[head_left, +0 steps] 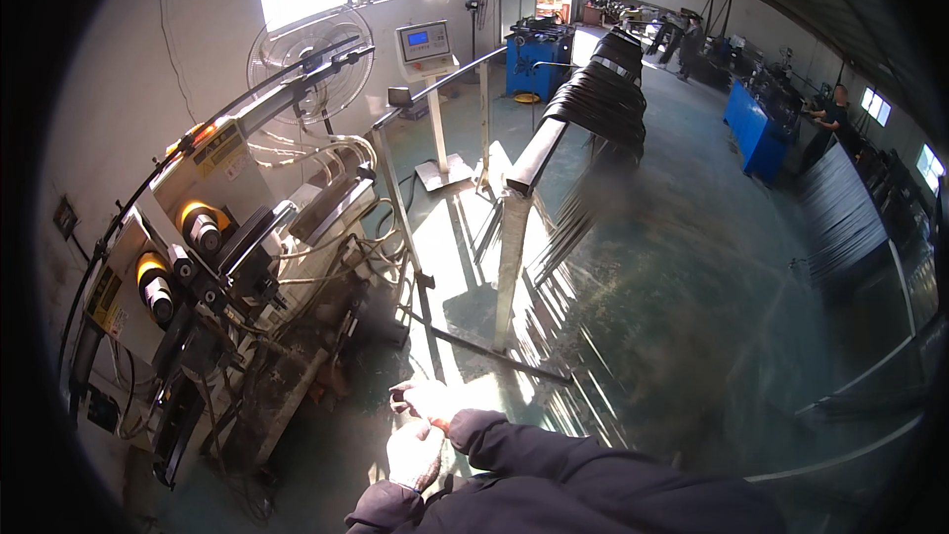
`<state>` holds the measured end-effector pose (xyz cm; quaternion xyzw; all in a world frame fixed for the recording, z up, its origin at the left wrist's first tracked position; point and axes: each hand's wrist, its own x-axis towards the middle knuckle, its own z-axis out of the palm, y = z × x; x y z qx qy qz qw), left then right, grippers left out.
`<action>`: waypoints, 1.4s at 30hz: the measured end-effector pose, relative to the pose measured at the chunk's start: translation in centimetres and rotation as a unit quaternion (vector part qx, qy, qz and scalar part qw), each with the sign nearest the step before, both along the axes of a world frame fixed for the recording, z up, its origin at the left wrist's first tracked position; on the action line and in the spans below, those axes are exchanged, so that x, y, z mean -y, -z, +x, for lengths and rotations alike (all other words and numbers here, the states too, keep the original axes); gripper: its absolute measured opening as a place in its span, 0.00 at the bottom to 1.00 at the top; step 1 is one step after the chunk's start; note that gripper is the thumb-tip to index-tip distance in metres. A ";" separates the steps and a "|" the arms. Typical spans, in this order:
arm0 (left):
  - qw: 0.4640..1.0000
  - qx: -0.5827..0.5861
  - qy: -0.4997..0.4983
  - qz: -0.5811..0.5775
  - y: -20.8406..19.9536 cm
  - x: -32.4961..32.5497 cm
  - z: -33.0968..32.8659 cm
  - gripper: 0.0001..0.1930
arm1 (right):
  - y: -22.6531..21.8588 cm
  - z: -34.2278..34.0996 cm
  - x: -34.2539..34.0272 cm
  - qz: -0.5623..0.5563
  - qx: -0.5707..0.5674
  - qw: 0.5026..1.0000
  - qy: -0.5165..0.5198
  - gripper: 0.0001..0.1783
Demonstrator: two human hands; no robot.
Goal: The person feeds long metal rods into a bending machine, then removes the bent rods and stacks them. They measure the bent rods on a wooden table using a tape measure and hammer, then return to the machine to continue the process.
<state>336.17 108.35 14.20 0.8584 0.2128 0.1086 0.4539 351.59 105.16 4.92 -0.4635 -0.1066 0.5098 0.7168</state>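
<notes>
Both my hands wear light work gloves and meet low in the view, in a patch of sunlight. My right hand (423, 400) comes in from the right on a dark sleeve, its fingers curled. My left hand (413, 455) sits just below and touches it, with a small orange spot between the two. Whether either hand holds anything is not visible. The nearest thing is a grimy rolling machine (227, 277) with yellow-banded rollers (201, 226), to my left. A long thin dark rod (148, 178) arcs up over it.
A metal rack (514, 237) stands ahead, hung with several black curved bars (605, 89). Behind it are a control panel on a post (424, 44), a round fan (308, 64) and blue machines (540, 51). Stacked dark bars (840, 218) lie right. Another person (830, 121) stands far right.
</notes>
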 end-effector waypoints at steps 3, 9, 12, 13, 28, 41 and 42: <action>0.999 -0.020 0.034 0.022 0.4 0.3 0.7 0.14 | 1.3 0.5 0.4 -0.060 0.038 0.997 0.013 0.30; 0.994 -0.068 0.083 0.007 -1.5 1.9 0.9 0.16 | 4.2 -0.1 1.6 -0.060 0.059 0.996 0.034 0.39; 0.993 -0.078 0.089 0.009 -1.7 2.1 1.1 0.17 | 5.0 0.6 2.3 0.000 0.341 0.937 0.070 0.35; 0.990 -0.081 0.105 0.038 -1.5 2.0 1.2 0.18 | 4.8 1.1 2.6 0.021 0.432 0.897 0.093 0.36; 0.996 0.029 0.041 0.068 -4.8 3.5 2.3 0.18 | -0.6 2.2 3.5 0.240 -0.281 0.900 0.231 0.27; 0.995 0.088 0.010 -0.053 -3.1 0.8 5.1 0.10 | -11.1 0.0 5.0 0.225 0.039 0.923 0.310 0.59; 0.995 0.080 0.016 -0.049 -3.5 1.1 5.3 0.08 | -11.7 0.2 5.0 0.181 0.124 0.918 0.331 0.56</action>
